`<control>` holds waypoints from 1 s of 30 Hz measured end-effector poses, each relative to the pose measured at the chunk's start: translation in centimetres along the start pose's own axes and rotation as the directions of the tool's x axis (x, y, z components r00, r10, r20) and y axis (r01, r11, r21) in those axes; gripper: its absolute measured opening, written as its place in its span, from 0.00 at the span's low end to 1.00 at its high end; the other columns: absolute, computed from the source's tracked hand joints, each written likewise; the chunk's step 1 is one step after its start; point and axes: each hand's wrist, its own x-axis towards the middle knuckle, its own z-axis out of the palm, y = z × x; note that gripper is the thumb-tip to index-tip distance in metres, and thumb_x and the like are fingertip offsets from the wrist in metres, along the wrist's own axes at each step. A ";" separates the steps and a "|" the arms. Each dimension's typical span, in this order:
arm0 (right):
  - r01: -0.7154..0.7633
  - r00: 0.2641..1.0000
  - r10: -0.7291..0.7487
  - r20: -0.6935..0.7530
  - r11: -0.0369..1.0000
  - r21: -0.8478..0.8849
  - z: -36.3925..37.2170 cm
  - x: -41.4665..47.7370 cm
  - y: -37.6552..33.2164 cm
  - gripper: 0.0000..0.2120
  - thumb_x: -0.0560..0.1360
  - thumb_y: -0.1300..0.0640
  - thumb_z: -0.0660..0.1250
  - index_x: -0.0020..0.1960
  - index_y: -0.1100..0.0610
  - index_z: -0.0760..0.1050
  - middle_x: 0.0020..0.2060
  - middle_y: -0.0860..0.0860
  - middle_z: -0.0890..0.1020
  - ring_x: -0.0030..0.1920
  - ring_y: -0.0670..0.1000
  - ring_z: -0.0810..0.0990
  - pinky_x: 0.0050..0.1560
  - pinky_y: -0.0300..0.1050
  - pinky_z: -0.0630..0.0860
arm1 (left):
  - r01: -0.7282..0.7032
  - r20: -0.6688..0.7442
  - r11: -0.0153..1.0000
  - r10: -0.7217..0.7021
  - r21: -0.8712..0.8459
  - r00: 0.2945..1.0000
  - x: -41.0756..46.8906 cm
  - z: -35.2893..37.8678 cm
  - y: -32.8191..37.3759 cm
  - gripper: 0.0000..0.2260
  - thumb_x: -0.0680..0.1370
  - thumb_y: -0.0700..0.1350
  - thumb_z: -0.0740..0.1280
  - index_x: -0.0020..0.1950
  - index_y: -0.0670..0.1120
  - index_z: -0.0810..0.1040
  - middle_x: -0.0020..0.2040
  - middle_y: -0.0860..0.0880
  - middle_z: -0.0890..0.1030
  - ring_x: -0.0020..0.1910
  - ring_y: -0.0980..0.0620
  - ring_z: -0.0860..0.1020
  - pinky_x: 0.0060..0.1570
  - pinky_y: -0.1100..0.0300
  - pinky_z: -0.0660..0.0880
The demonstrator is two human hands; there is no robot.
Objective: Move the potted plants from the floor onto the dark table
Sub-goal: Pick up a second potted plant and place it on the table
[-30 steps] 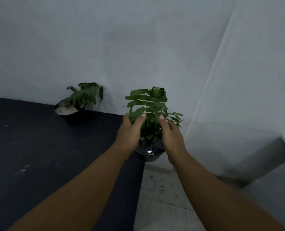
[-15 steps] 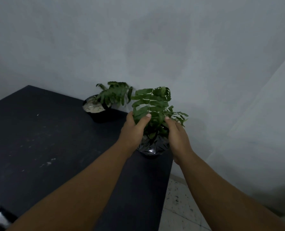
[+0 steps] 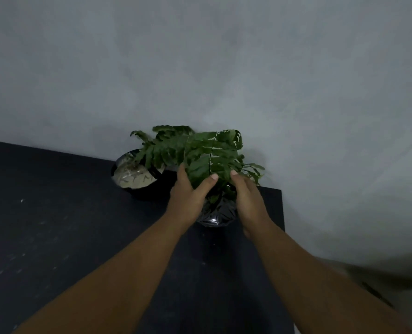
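Shiny pot (image 3: 216, 214) mostly hidden behind both hands and leaves

Both hands (image 3: 218, 198) clasp a foil-wrapped fern pot (image 3: 218, 214) over the dark table (image 3: 55, 225).

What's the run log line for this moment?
both hands: left, right | holding: plant in shiny pot | over: dark table | beside: second plant

you have a single view, worn on your head, looking forward and down along both bare forearms. it sits close above the matte dark table top (image 3: 55, 237), facing the plain grey plaster wall (image 3: 200, 68) behind it; the table's far right corner lies near the frame's centre.
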 end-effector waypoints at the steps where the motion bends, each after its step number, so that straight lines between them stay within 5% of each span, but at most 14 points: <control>1: -0.009 1.000 0.009 -0.001 1.000 0.022 0.5 0.5 -0.1 0.24 0.84 0.42 0.66 0.75 0.53 0.78 0.64 0.47 0.84 0.60 0.43 0.83 0.53 0.40 0.78 | -0.003 0.004 1.000 0.003 0.001 1.000 0.6 -0.4 -0.2 0.38 0.68 0.68 0.72 0.74 0.61 0.64 0.67 0.59 0.78 0.66 0.56 0.76 0.70 0.48 0.71; 6: -0.062 0.998 0.063 -0.005 0.994 0.090 4.4 3.6 0.1 0.36 0.75 0.31 0.69 0.75 0.51 0.77 0.68 0.49 0.84 0.67 0.48 0.83 0.65 0.48 0.80 | 0.018 0.018 1.000 -0.018 0.001 1.000 4.9 -3.1 -1.4 0.42 0.73 0.63 0.72 0.81 0.56 0.55 0.58 0.70 0.72 0.60 0.66 0.73 0.70 0.54 0.69; 14: -0.083 0.995 0.086 -0.048 0.995 0.061 7.8 6.8 0.8 0.47 0.70 0.25 0.68 0.82 0.50 0.70 0.75 0.47 0.78 0.72 0.49 0.78 0.69 0.48 0.76 | 0.042 0.032 0.999 -0.042 -0.013 0.999 8.3 -5.0 -3.6 0.34 0.71 0.64 0.73 0.71 0.60 0.62 0.65 0.61 0.76 0.65 0.59 0.76 0.70 0.50 0.72; 18: -0.086 0.993 0.089 -0.079 0.995 0.050 8.6 7.6 1.2 0.57 0.63 0.20 0.69 0.84 0.50 0.67 0.79 0.49 0.74 0.75 0.52 0.76 0.77 0.57 0.73 | 0.026 0.022 1.000 -0.026 0.016 0.999 9.0 -5.3 -3.9 0.35 0.68 0.67 0.72 0.70 0.62 0.61 0.68 0.57 0.76 0.67 0.56 0.75 0.70 0.49 0.71; 23: -0.054 0.994 0.052 -0.096 0.998 -0.020 8.4 7.1 1.3 0.54 0.65 0.25 0.67 0.84 0.50 0.66 0.80 0.50 0.73 0.76 0.53 0.75 0.77 0.59 0.73 | 0.006 0.029 1.000 -0.006 0.014 1.000 9.0 -5.5 -3.9 0.42 0.67 0.70 0.72 0.77 0.57 0.62 0.71 0.57 0.74 0.70 0.55 0.73 0.71 0.47 0.70; 27: -0.022 0.996 0.014 -0.090 0.996 -0.090 7.8 6.0 1.0 0.49 0.68 0.27 0.67 0.82 0.51 0.70 0.77 0.50 0.77 0.74 0.52 0.77 0.76 0.57 0.75 | 0.008 0.001 0.999 -0.008 0.034 1.000 8.0 -5.1 -3.4 0.34 0.68 0.69 0.72 0.71 0.63 0.66 0.70 0.56 0.75 0.69 0.55 0.74 0.70 0.47 0.72; 30: -0.020 0.997 0.009 -0.071 0.986 -0.164 6.7 5.0 0.5 0.35 0.80 0.38 0.68 0.81 0.55 0.71 0.77 0.49 0.76 0.73 0.50 0.77 0.76 0.52 0.73 | -0.005 -0.048 0.998 0.008 0.062 0.999 6.7 -4.5 -2.6 0.32 0.70 0.66 0.71 0.72 0.61 0.67 0.69 0.56 0.75 0.69 0.54 0.74 0.70 0.47 0.71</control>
